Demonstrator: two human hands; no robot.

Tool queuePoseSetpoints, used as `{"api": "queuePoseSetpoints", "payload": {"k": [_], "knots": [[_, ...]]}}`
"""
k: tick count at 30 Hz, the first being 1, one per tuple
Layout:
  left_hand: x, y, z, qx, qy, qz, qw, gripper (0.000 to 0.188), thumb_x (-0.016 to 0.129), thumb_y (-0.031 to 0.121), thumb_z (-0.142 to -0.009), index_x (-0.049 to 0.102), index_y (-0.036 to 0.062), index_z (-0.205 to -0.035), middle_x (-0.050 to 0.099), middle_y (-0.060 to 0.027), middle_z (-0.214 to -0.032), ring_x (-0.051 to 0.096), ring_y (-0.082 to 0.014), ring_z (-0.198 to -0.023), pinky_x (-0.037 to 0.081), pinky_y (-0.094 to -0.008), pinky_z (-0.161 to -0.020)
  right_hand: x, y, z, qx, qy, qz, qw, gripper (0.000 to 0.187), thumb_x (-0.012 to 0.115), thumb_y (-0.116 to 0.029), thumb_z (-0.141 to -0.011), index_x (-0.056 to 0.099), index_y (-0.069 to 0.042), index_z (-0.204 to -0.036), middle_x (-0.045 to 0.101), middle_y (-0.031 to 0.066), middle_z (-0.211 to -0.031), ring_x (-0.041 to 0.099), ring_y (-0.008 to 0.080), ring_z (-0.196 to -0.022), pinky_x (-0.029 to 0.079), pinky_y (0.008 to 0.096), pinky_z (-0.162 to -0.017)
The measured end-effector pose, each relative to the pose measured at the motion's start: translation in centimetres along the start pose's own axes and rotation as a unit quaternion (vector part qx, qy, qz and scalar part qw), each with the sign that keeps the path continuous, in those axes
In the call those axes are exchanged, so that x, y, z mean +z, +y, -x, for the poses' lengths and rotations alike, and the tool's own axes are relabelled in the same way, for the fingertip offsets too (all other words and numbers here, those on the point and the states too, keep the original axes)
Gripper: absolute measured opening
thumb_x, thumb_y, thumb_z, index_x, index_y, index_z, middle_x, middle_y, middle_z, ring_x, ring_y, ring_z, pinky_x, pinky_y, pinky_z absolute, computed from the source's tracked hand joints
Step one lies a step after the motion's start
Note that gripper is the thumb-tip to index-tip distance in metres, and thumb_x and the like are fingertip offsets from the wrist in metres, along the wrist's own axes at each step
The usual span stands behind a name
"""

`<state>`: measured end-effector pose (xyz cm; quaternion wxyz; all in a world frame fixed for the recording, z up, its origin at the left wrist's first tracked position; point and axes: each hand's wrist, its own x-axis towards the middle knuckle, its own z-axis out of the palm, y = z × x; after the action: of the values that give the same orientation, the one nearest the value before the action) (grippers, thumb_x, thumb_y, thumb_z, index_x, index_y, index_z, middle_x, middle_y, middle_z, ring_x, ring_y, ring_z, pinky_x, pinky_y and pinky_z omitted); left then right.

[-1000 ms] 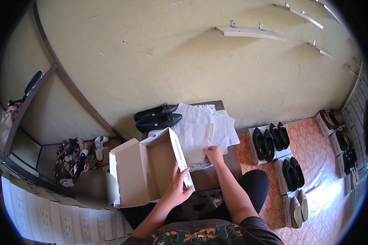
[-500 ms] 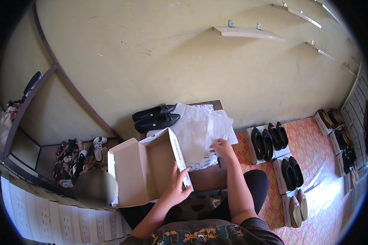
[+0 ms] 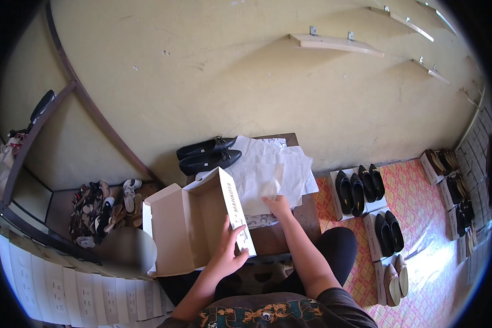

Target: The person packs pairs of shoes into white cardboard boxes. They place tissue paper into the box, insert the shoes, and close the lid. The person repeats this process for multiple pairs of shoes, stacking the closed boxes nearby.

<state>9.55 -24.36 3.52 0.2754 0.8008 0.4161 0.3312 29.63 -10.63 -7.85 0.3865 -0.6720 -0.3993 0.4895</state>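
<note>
An open shoe box (image 3: 202,216), white outside and plain brown inside, rests tilted over my lap with its lid folded back to the left. My left hand (image 3: 227,250) grips its right side wall, fingers spread along the printed outer face. On the small brown table just beyond lie crinkled sheets of white tissue paper (image 3: 259,177). The near edge of the paper is under the bent fingers of my right hand (image 3: 279,206), which appear to pinch it. A pair of black flats with bows (image 3: 209,157) sits behind the box, at the table's left.
To the right, several pairs of shoes (image 3: 385,235) stand on boxes over a patterned red floor mat (image 3: 339,262). Piled sandals and shoes (image 3: 106,210) fill the left corner, near a round blurred object (image 3: 126,251). White boxes (image 3: 82,295) line the lower left; wall shelves (image 3: 336,44) hang above.
My right hand has moved left and slightly nearer, onto the tissue paper's near edge. The paper now lies flatter and more spread. My left hand stays on the box, which has shifted slightly.
</note>
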Motion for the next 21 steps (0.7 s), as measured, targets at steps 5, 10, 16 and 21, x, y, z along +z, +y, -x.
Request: {"api": "queuePoseSetpoints", "payload": {"k": [5, 10, 16, 21], "knots": [[-1.2, 0.2, -0.1, -0.012, 0.013, 0.021, 1.000, 0.058, 0.061, 0.007, -0.073, 0.039, 0.0074, -0.127, 0.010, -0.0307, -0.143, 0.017, -0.0446, -0.133, 0.022, -0.0486, -0.105, -0.3, 0.9, -1.2, -0.074, 0.029, 0.014, 0.997, 0.043, 0.068, -0.029, -0.073, 0.061, 0.012, -0.085, 0.064, 0.0191, -0.070, 0.063, 0.0265, -0.062, 0.048, 0.0351, -0.059], [-2.6, 0.1, 0.1, -0.018, 0.045, 0.053, 0.997, 0.057, 0.060, 0.006, -0.073, 0.040, 0.0069, -0.126, 0.014, -0.0293, -0.143, 0.018, -0.0421, -0.134, 0.021, -0.0471, -0.106, -1.5, -1.2, 0.0, -0.107, 0.026, 0.022, 0.994, 0.040, 0.068, -0.025, -0.073, 0.062, 0.012, -0.087, 0.063, 0.0203, -0.070, 0.063, 0.0280, -0.065, 0.048, 0.0369, -0.061], [-2.5, 0.2, -0.4, -0.016, 0.037, 0.057, 0.998, 0.057, 0.061, 0.007, -0.073, 0.041, 0.0069, -0.126, 0.014, -0.0291, -0.143, 0.018, -0.0421, -0.134, 0.021, -0.0468, -0.106, -5.1, -2.7, 1.4, -0.148, 0.044, 0.023, 0.988, 0.040, 0.066, -0.018, -0.074, 0.058, 0.009, -0.103, 0.064, 0.0220, -0.080, 0.064, 0.0287, -0.075, 0.048, 0.0379, -0.068], [-2.1, 0.0, -0.6, -0.017, 0.021, 0.045, 0.999, 0.057, 0.062, 0.008, -0.073, 0.040, 0.0074, -0.126, 0.012, -0.0288, -0.143, 0.018, -0.0427, -0.133, 0.022, -0.0479, -0.105, -9.6, -5.6, 4.9, -0.119, 0.058, 0.057, 0.990, 0.039, 0.064, -0.017, -0.074, 0.058, 0.009, -0.103, 0.065, 0.0202, -0.086, 0.064, 0.0270, -0.082, 0.048, 0.0363, -0.074]]}}
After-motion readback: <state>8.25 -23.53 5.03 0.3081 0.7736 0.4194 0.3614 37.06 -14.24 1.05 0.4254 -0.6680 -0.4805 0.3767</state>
